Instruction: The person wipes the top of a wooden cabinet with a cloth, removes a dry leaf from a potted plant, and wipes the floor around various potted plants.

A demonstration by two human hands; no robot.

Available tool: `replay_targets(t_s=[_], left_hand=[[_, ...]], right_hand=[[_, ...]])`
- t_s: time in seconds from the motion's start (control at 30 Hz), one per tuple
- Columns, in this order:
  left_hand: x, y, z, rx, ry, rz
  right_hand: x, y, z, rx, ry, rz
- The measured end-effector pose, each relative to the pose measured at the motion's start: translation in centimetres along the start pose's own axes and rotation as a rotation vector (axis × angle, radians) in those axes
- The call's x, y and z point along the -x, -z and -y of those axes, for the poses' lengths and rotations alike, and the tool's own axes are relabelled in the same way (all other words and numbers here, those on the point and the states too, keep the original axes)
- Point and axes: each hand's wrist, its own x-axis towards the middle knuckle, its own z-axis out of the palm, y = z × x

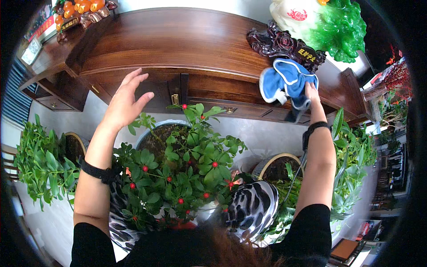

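Observation:
A blue cloth with white edging (289, 78) hangs bunched from my right hand (312, 91), at the front edge of a dark wooden cabinet (173, 41). Just behind the cloth is the carved dark base (283, 45) of a large green and white cabbage ornament (340, 30). My left hand (126, 100) is empty, fingers apart, in front of the cabinet's left door (153, 95). Whether it touches the wood I cannot tell. Black bands circle both wrists or forearms, and a thin cable runs down from the right one.
Directly before my body stands a potted plant (180, 160) with red berries or balls. Leafy plants flank it at left (46, 163) and right (353, 160), near another round pot (282, 167). An orange gourd ornament (83, 8) tops the cabinet's left end.

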Motion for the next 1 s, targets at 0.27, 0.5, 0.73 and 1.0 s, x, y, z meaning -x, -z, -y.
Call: replay_targets(t_s=[0.27,0.5,0.73,1.0], left_hand=[[-2.5,-2.7,1.3,-0.277,-0.024,-0.031],[-4.0,-2.8,4.9,-0.584,0.113,0.007],[-4.1,-2.3,3.5,-0.497,0.067,0.114],[-5.1,-3.2,4.0,-0.418,0.025,0.076]], right_hand=[[9.6,3.9,33.9,-0.471,0.091,-0.106],[10.1,1.2,36.5,-0.379,0.333,-0.393],[4.3,-0.5,14.6,-0.561,-0.241,-0.313],[9.6,3.8,36.1,-0.594,0.423,-0.075]])
